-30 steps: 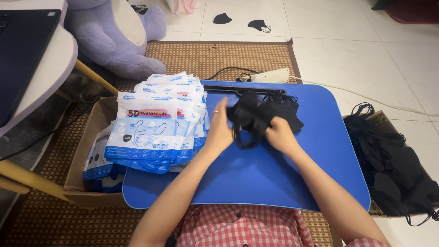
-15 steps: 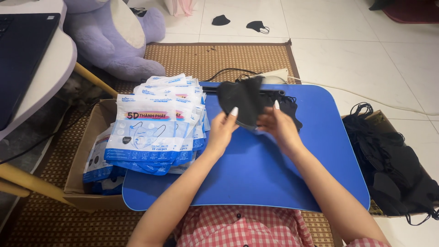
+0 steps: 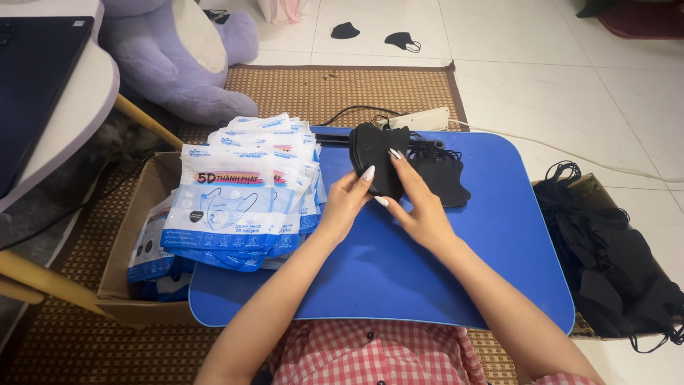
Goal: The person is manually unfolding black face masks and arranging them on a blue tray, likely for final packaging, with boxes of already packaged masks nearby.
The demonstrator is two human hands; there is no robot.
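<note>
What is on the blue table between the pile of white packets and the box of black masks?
In the head view, both hands, left hand and right hand, hold a small stack of black masks there, with more black masks behind; the rest is bare blue table.

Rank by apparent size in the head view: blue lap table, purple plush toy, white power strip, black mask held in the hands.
1. blue lap table
2. purple plush toy, partly cut off by the frame
3. black mask
4. white power strip, though it lies farther from the camera, so these last two are unsure
</note>
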